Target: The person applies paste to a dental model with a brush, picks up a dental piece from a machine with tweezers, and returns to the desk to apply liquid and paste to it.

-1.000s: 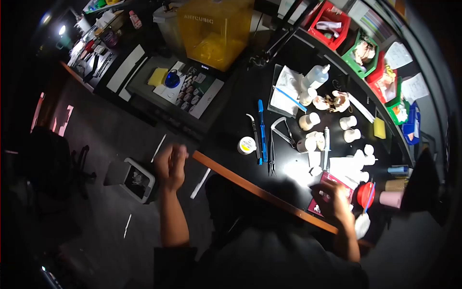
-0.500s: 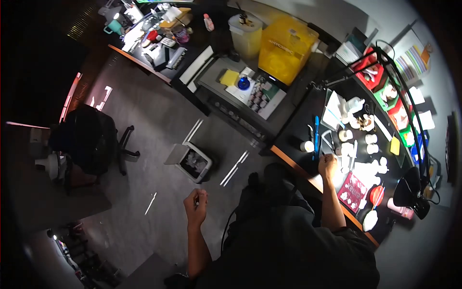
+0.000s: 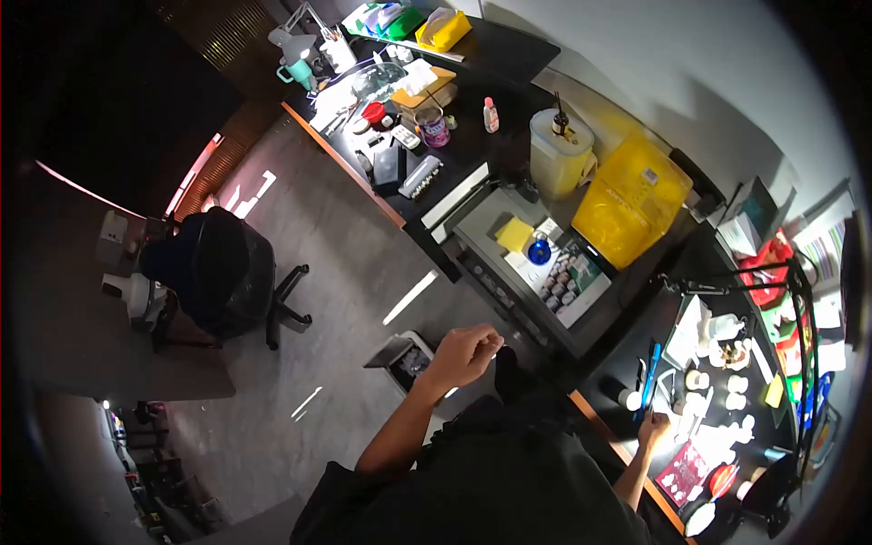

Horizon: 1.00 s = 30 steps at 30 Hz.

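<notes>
The left hand (image 3: pixel 465 356) is curled shut above the bin's (image 3: pixel 374 356) side; I can't tell what it pinches. The right hand (image 3: pixel 652 431) is bent by the blue stick (image 3: pixel 650 377), near the desk's (image 3: pixel 606 374) orange edge; its grip is unclear. "ANY" shows on the yellow box (image 3: pixel 627 213). Open floor (image 3: pixel 350 272) lies between chair (image 3: pixel 238 277) and bin.

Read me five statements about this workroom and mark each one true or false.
1. The left hand is raised away from the black worktop. True.
2. The right hand is inside the grey bin. False: the right hand is at the worktop, near a long blue tool.
3. A round blue object lies beside a square yellow pad. True.
4. The black wheeled chair is tipped over. False: the chair stands upright.
5. The grey bin is open. True.
</notes>
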Motion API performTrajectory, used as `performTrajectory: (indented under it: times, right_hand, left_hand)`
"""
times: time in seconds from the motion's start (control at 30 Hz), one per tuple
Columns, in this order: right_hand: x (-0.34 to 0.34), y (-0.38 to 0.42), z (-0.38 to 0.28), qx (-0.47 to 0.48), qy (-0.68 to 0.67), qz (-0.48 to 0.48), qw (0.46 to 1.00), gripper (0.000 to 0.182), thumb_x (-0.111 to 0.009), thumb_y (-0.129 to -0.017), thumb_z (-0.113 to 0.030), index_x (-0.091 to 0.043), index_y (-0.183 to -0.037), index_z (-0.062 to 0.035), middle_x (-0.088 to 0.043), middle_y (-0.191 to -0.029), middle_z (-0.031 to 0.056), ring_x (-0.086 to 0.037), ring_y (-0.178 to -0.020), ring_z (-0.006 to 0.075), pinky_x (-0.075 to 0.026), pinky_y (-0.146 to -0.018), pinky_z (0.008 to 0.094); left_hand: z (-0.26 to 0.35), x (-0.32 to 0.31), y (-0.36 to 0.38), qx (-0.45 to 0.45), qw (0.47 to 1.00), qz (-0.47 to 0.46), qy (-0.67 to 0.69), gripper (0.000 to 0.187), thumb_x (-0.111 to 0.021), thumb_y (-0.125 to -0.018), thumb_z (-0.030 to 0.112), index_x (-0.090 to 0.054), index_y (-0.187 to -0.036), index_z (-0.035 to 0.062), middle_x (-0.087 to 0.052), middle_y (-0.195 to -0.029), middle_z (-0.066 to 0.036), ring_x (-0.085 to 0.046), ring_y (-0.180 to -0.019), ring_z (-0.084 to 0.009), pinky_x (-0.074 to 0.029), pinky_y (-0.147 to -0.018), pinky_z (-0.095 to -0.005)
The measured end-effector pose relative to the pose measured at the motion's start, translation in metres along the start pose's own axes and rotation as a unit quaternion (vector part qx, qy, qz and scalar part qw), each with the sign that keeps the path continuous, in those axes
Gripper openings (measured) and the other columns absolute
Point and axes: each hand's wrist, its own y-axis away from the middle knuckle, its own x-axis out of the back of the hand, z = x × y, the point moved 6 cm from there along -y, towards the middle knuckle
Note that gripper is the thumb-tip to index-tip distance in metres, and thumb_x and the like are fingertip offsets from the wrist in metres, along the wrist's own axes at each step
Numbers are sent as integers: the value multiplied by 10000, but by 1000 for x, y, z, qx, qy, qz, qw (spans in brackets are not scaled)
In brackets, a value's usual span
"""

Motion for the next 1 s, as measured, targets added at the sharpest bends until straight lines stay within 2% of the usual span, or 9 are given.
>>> performTrajectory:
  times: [0.2,0.3,0.37,0.43,0.5,0.57,0.8,0.83,1.0]
  right_hand:
    - [-4,0,29,-44,-4,4,999,195,-790,-847,-75,-655,-902,53,-670,-733,109,-627,-652,182,-509,-613,358]
    - [17,2,-7,-150,-59,-64,985,181,-782,-844,-75,-665,-900,51,-685,-736,128,-647,-669,211,-518,-623,373]
    - [31,-3,19,-84,31,11,996,179,-764,-822,-117,-697,-900,29,-723,-790,193,-698,-719,298,-545,-661,426]
    - [76,4,-57,-91,105,32,990,167,-729,-835,-98,-728,-947,27,-725,-787,150,-677,-700,235,-530,-654,390]
    - [85,-10,-66,-84,43,19,995,143,-691,-917,-100,-731,-983,20,-700,-789,106,-633,-711,182,-511,-676,362]
    - [102,-10,-167,-50,-34,16,998,136,-664,-964,-97,-717,-1022,14,-706,-843,92,-642,-757,167,-516,-725,355]
    - [20,-14,-358,107,-40,-55,992,128,-681,-981,-119,-702,-1061,-22,-703,-865,61,-648,-774,145,-517,-740,309]
    - [1,-10,-376,58,-72,-83,992,154,-733,-900,-80,-721,-1044,-28,-719,-868,88,-660,-771,177,-517,-723,338]
    - [-85,24,-532,99,-74,-126,984,123,-730,-905,-77,-721,-1009,-12,-697,-808,76,-632,-728,167,-512,-708,331]
  left_hand:
    - [-21,41,-47,35,997,-47,-46,147,-691,-981,129,-658,-937,-7,-640,-716,-93,-602,-614,-161,-477,-592,-306]
    - [-22,73,-64,41,997,-6,-61,120,-688,-975,111,-669,-959,-7,-663,-743,-81,-629,-655,-140,-504,-622,-293]
    - [-24,95,-73,50,996,30,-60,112,-684,-970,106,-675,-968,-6,-680,-767,-84,-642,-682,-126,-509,-630,-288]
    - [-29,119,-84,56,993,77,-76,101,-693,-953,99,-688,-971,0,-715,-833,-99,-686,-764,-152,-535,-690,-300]
    - [-35,141,-97,12,987,135,-85,94,-707,-943,92,-688,-958,2,-717,-841,-123,-719,-761,-233,-542,-684,-320]
    - [-44,162,-111,15,984,135,-113,92,-699,-939,71,-690,-991,-4,-728,-922,-131,-725,-846,-239,-545,-779,-332]
    - [-97,256,-152,29,980,150,-131,209,-678,-1006,181,-718,-1104,1,-762,-1031,-133,-734,-942,-218,-549,-852,-337]
    - [-113,276,-156,37,978,157,-133,209,-672,-1009,179,-718,-1110,2,-763,-1035,-132,-735,-946,-215,-548,-858,-337]
    - [-185,406,-187,84,966,224,-100,191,-643,-999,142,-709,-1078,-20,-772,-1053,-155,-739,-990,-230,-545,-877,-343]
